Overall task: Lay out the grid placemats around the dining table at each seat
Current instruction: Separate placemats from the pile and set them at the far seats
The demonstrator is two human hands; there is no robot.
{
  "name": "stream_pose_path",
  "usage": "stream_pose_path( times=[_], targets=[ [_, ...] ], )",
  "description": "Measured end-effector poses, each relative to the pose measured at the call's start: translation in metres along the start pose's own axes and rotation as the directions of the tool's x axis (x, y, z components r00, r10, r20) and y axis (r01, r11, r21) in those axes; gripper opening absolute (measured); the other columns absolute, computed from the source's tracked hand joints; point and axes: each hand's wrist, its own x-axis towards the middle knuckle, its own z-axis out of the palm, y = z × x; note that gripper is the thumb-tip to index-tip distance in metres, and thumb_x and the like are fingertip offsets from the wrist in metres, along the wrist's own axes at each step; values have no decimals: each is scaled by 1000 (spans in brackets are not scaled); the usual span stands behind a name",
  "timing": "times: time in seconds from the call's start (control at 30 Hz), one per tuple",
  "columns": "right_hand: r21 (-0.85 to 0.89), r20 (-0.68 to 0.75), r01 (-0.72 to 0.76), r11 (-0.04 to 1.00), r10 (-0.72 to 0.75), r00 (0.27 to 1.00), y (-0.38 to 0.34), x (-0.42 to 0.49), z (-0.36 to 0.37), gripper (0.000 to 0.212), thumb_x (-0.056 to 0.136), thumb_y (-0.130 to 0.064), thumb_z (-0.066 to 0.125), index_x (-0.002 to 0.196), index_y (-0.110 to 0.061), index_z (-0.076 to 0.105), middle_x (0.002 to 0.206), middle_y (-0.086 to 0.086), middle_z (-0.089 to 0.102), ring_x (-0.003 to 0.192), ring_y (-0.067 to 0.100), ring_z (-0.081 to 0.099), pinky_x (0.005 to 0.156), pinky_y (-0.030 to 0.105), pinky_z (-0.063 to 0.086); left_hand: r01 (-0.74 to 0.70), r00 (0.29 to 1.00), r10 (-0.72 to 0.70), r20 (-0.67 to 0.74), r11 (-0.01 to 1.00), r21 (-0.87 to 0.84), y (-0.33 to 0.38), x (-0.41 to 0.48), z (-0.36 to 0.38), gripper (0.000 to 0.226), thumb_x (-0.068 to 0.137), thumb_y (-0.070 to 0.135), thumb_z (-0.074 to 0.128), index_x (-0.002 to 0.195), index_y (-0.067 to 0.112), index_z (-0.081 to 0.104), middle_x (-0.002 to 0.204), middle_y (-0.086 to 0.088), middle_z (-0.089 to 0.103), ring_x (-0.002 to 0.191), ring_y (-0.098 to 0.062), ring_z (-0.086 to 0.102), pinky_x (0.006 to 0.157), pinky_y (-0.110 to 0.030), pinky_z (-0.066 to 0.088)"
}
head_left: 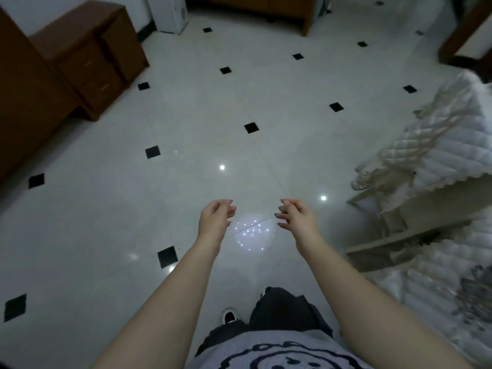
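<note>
Your shirt (279, 352): striped, at the bottom edge, above the tiled floor (186, 145).
Left hand (215, 218): over the floor, fingers loosely curled, half open, holding nothing.
Right hand (294, 217): just beside it, same loose curl, empty.
Placemats: you see none here.
Quilted cover (436, 145): right of the floor.
Brown cabinet (87, 57): far left of the floor.

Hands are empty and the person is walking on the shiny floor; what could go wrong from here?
1. The left hand and right hand hold no placemat, and none is in view, so the task may stall.
2. The glossy tile floor may be slippery underfoot.
3. The quilted cover hangs low on the right; a foot could catch it.
</note>
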Motion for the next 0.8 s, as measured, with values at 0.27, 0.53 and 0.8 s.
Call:
stream_pose_path(
  times=[0.27, 0.53, 0.8],
  targets=[
    [124, -247, -11, 992, 42, 968, -47, 109, -38, 16, 97, -19, 50, 107, -12, 60, 90, 2, 60, 77, 16, 62, 67, 29, 51, -20, 978, -8, 210, 991, 131, 51, 99, 114, 19, 91, 22, 56, 102, 10, 66, 98, -8, 71, 96, -19, 67, 87, -36, 53],
    [209, -320, -27, 977, 95, 943, -136, 254, -85, 14, 97, -16, 48, 103, -11, 59, 90, 5, 59, 78, 18, 62, 70, 30, 52, -58, 958, 5, 288, 982, 179, 139, 206, 264, 19, 91, 21, 55, 102, 11, 67, 97, -7, 71, 97, -19, 67, 86, -35, 53],
    [266, -379, -7, 964, 111, 919, -211, 365, -136, 13, 96, -18, 50, 100, -11, 60, 89, 6, 61, 78, 18, 64, 74, 34, 54, -64, 945, -7, 327, 977, 205, 203, 275, 382, 18, 90, 20, 56, 100, 11, 67, 98, -8, 71, 97, -19, 67, 88, -37, 54]
  ],
)
